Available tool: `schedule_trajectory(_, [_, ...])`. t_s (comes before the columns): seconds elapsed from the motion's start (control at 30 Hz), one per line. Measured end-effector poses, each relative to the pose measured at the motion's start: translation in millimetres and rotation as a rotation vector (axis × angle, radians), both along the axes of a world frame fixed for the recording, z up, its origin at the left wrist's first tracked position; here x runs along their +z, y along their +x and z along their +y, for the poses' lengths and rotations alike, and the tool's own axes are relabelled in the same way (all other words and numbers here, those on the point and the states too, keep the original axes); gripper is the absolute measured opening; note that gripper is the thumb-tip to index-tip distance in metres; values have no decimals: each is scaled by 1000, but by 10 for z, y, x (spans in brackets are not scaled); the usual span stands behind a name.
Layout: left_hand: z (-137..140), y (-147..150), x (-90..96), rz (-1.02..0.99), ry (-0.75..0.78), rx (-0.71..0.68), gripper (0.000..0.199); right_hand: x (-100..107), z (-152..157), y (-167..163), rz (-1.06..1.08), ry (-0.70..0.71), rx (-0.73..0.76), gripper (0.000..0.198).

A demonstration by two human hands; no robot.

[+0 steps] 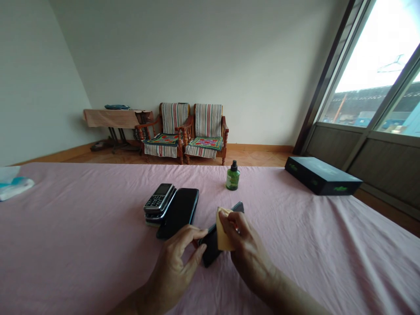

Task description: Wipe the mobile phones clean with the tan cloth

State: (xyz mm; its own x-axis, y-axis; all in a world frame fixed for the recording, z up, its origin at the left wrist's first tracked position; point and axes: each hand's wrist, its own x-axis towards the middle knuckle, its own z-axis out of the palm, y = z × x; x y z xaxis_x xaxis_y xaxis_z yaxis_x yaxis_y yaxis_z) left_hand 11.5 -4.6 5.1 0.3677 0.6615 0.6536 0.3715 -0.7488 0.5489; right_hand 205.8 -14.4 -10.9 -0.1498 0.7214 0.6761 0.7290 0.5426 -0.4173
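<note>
A dark phone (211, 250) is tilted up off the pink cloth, its lower left edge pinched between the thumb and fingers of my left hand (179, 262). My right hand (247, 245) grips a folded yellow cloth (224, 238) and presses it against the phone's face. That cloth and my right fingers hide the middle of the phone. Just left of my hands lies a larger black phone (182, 205), flat on the bed-like surface. Beside it is a small stack of keypad phones (160, 201), the top one with its buttons facing up.
A green spray bottle (232, 177) stands upright beyond my hands. Far right sits a black box (323, 175); a tissue pack (15, 186) lies at the far left. Two wooden chairs (206, 127) and a covered table (113, 118) are by the wall. Pink fabric (82, 245) covers the surface.
</note>
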Motion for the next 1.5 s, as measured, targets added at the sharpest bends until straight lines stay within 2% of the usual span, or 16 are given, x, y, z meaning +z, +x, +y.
schedule_trajectory(0.23, [12, -2, 13, 7, 15, -7, 24, -42, 276, 344, -79, 54, -201, 57])
schedule_trajectory(0.33, [12, -2, 6, 8, 25, -1, 25, -34, 160, 208, -80, 55, -142, 55])
schedule_trajectory(0.5, [24, 0, -5, 16, 8, 6, 25, 20, -78, -101, -112, 131, 64, 57])
schedule_trajectory(0.57, [25, 0, -10, 16, 11, 13, 24, 18, -35, -57, -112, 116, 46, 58])
schedule_trajectory(0.73, [12, -3, -13, 20, 29, 12, 23, -54, 256, 293, -74, 23, -176, 61])
schedule_trajectory(0.8, [8, -3, -8, 20, 35, 15, 22, -76, 285, 324, -74, 19, -205, 62])
schedule_trajectory(1.0, [0, 1, -7, 22, 12, 33, 22, -34, 10, -30, -91, 101, 17, 59])
schedule_trajectory(1.07, [-4, 3, -6, 27, 15, 34, 23, -10, -31, -82, -91, 120, 48, 59])
schedule_trajectory(1.13, [-3, 6, 2, 33, 32, 31, 24, -6, 2, -32, -78, 111, 27, 59])
schedule_trajectory(1.3, [13, -8, 51, 72, 130, -23, 25, -27, 175, 285, -25, 90, -139, 63])
schedule_trajectory(1.5, [1, -47, 93, 159, 211, -94, 30, 65, 113, 387, 2, 28, -117, 48])
